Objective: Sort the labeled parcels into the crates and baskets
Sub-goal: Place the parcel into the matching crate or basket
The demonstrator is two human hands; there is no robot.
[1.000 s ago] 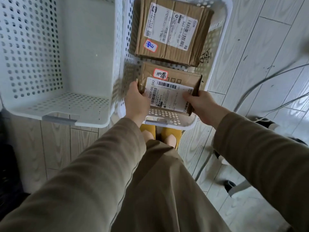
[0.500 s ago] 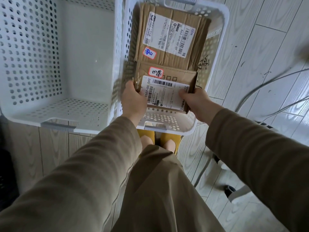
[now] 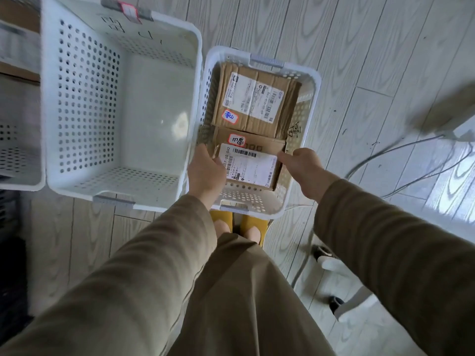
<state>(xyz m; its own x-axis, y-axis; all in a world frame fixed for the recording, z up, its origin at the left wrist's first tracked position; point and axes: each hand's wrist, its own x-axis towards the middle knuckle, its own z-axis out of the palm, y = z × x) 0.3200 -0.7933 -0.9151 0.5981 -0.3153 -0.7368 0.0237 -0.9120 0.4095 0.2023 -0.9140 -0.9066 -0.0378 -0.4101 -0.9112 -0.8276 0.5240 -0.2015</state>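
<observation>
- showing three baskets now, not two: left basket (image 3: 20, 163), middle basket (image 3: 84, 98), right basket (image 3: 316, 80).
- two parcels in right basket; near parcel (image 3: 250, 165) lies lower than before, beside far parcel (image 3: 257, 98).
- left hand (image 3: 205, 173), right hand (image 3: 302, 163) grip its sides.

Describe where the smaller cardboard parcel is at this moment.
In the head view, the smaller parcel is in the near end of the right-hand basket, against the larger parcel beyond it, gripped between the left hand and right hand.
</observation>
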